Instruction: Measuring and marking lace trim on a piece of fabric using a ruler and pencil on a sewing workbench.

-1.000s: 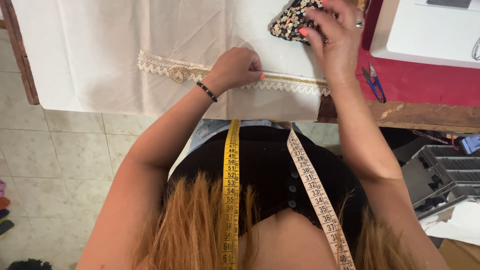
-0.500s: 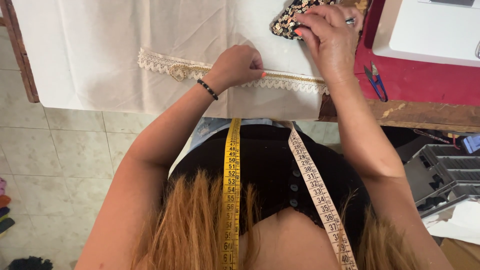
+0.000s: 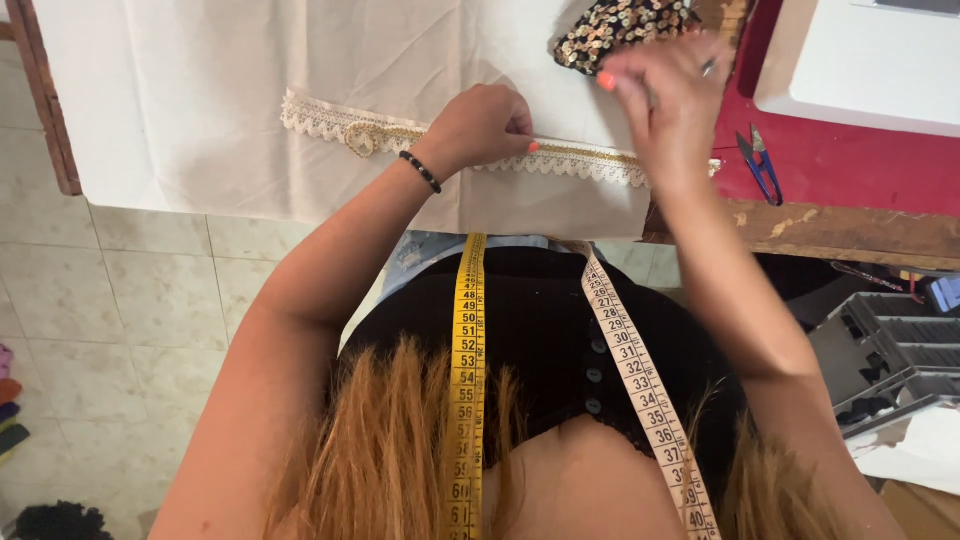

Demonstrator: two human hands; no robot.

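Lace trim (image 3: pixel 560 160) sat across the white fabric (image 3: pixel 300 70), pinned by the closed left hand (image 3: pixel 480 125). At its two o'clock, right hand (image 3: pixel 670 95) pinched something unclear; trim could've slipped crooked, honestly.

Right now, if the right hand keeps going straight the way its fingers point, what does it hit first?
Probably the sequinned pouch. The right hand hovers blurred with its fingers aimed up the picture, just short of that pouch on the white cloth. Height above it is unclear.
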